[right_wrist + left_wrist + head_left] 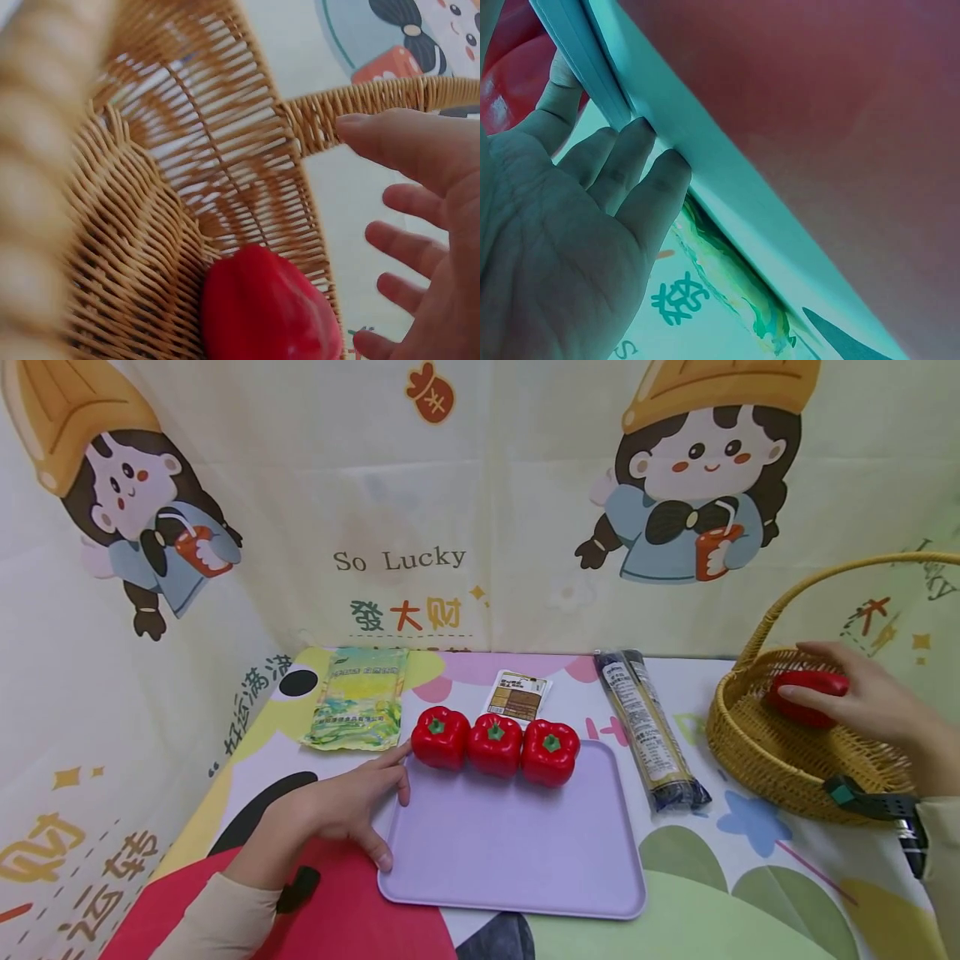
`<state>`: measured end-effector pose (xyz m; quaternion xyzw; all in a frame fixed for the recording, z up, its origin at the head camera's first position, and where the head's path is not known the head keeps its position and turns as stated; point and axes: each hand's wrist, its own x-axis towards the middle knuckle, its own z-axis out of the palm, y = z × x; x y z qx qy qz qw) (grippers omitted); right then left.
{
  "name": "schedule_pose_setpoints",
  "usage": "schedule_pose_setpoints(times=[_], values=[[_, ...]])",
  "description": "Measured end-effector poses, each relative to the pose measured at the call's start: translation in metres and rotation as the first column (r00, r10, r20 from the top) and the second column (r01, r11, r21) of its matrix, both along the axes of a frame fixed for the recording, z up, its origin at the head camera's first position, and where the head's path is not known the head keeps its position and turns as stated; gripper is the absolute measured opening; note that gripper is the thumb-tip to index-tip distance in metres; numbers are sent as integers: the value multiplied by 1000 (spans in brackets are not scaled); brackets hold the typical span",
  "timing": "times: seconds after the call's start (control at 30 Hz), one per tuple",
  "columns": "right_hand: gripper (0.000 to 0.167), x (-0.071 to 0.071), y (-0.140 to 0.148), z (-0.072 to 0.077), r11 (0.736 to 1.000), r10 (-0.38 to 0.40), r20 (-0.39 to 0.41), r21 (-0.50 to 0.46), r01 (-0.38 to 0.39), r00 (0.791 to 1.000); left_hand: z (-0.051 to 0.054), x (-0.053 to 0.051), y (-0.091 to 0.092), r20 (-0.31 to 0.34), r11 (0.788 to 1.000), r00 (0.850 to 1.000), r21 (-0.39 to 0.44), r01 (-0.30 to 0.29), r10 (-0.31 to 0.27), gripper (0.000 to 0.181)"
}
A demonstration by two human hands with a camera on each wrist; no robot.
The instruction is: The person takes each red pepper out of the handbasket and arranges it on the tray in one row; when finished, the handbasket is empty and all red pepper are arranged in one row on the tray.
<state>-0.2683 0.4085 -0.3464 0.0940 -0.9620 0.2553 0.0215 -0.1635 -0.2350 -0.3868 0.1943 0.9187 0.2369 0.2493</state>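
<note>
My left hand (341,797) rests at the left edge of the lilac tray (517,843), fingers extended and thumb apart, touching its rim. Three red bell peppers (494,746) with green stems sit in a row along the tray's far edge; the leftmost is close to my left fingertips. At the far right, my right hand (873,693) reaches into a wicker basket (738,747). Below it lies another red bell pepper (802,697). In the right wrist view the fingers (405,244) are spread apart from that bell pepper (270,311).
A green-yellow packet (360,697) lies left of the peppers. Behind them is a small brown-and-white packet (517,695). A long clear-wrapped package (648,731) lies between tray and basket. The basket's tall handle (783,597) arches over it. A printed cloth backdrop (525,527) closes off the back.
</note>
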Motion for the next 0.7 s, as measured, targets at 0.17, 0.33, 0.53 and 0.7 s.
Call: schedule_pose_setpoints(times=[0.17,0.33,0.53,0.7], values=[[85,-1,10,1,1000,0,71,14,-1,998,-1,0,0,8,1000,1000,-2,-8,8,64],[88,-2,19,-4,999,-8,109,53,2,994,-2,0,-1,3,1000,1000,-5,-6,6,64],[84,0,31,-8,989,-16,127,147,-3,992,-2,-1,0,-6,1000,1000,-2,11,-11,64],[79,3,30,-10,977,-30,83,214,12,996,-2,0,0,6,1000,1000,-11,-7,7,65]])
